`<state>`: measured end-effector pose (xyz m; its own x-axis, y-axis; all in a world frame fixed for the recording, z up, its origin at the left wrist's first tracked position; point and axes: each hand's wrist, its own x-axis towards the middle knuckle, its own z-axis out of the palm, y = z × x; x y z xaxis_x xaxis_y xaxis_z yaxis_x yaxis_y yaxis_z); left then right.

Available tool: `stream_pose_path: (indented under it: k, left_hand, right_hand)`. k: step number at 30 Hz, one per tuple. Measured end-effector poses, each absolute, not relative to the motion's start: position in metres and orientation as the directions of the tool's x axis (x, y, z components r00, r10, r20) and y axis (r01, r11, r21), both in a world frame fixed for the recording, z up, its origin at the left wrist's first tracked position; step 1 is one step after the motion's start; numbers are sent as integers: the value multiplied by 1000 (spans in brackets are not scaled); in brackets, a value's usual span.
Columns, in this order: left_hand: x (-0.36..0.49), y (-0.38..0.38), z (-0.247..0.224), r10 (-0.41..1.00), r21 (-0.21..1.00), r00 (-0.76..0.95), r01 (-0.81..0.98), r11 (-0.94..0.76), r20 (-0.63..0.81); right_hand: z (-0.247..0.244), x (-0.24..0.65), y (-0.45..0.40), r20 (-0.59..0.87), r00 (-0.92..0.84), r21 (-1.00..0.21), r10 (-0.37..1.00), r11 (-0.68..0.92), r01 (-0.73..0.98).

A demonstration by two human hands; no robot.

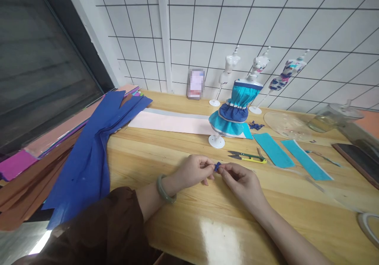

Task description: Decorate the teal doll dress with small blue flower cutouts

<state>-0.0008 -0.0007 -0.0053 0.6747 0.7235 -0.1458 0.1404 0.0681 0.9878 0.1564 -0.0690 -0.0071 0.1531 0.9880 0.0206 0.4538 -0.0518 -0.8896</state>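
Nearest: brown sleeve [115,213] at lower left, green bangle [165,190] on that wrist, both over the wooden table [183,225]; left hand [194,172] points in from the left, right hand [244,182] from lower right, fingertips almost meeting; small dark blue fabric piece [217,166] sits between them, looks lifted clear of the tabletop; left thumb and forefinger pinch its left side, right thumb and forefinger pinch its lower right; neither hand is nearer, both are on it; looks bow-like, longer way roughly near-to-far with the far end leaning right, but too small to be sure; key relation is side to side: piece between two opposed pinches; other left fingers curl loosely, other right ones are bent behind the thumb.

Just beyond, to the right: snips [247,157], blades left, handles right, touching neither hand; teal strips [274,149] farther right, flat; dress form [216,141] has its base straight past the piece, apart from it, wearing a tiered teal-and-blue dress [244,93]; heap of blue scraps [256,126] near its right side; pale pink strip [171,122] runs off leftward; white mannequin [231,64] at the back, by the tiled wall [195,24].
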Motion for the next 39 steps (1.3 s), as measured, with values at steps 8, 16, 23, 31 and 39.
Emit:
stream_pose_path:
  k: [8,16,23,31,39]
  left_hand:
    - [-1,0,1,720,983,670,146,110,-180]
    - [-1,2,-10,716,985,679,152,79,-163]
    - [0,1,-6,714,986,681,133,96,-161]
    - [0,2,-6,717,982,673,158,100,-181]
    - [1,3,-10,721,985,672,129,113,-170]
  right_hand:
    - [-6,156,-69,40,149,-865,988,-41,501]
    - [-9,157,-69,42,126,-872,991,-25,488]
    - [-7,157,-69,41,138,-867,990,-33,497]
    - [-9,157,-68,47,134,-888,990,-20,460]
    - [-9,156,-68,46,135,-901,990,-17,434]
